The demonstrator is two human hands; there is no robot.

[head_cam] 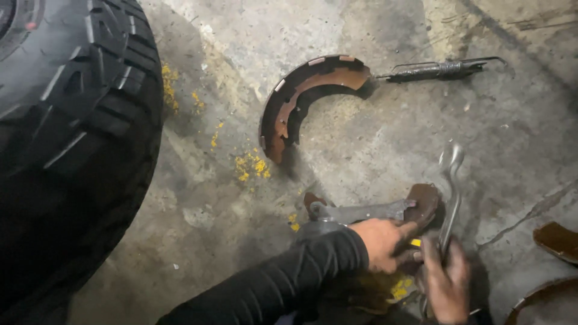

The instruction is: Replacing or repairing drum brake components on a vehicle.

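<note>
Low in the frame, right of centre, we have a rusty brake shoe (421, 204) lying on the concrete floor (373, 150), with a flat metal lever (361, 212) across it. Our left hand (380, 244), in a black sleeve, is closed down on the shoe and lever, fingers curled over them to pin them to the floor. Our right hand (447, 283) is wrapped tight around the handle of a metal tool (450, 186), whose bright tip stands just above the shoe's right end. To do this well, we judge that the left hand should press the shoe flat so it cannot skid, while the tool bears on the part and not on our fingers, which sit very close to it. Farther out, a second brake shoe (295, 102) lies curved in the upper middle, and a coiled spring (439, 69) with hooked ends lies just right of its top end. A large black tyre (72, 132) fills the left side and crowds that flank. Yellow crumbs (253, 165) are scattered on the floor, and two more rusty curved parts (557, 241) sit at the lower right edge, near the right hand.
</note>
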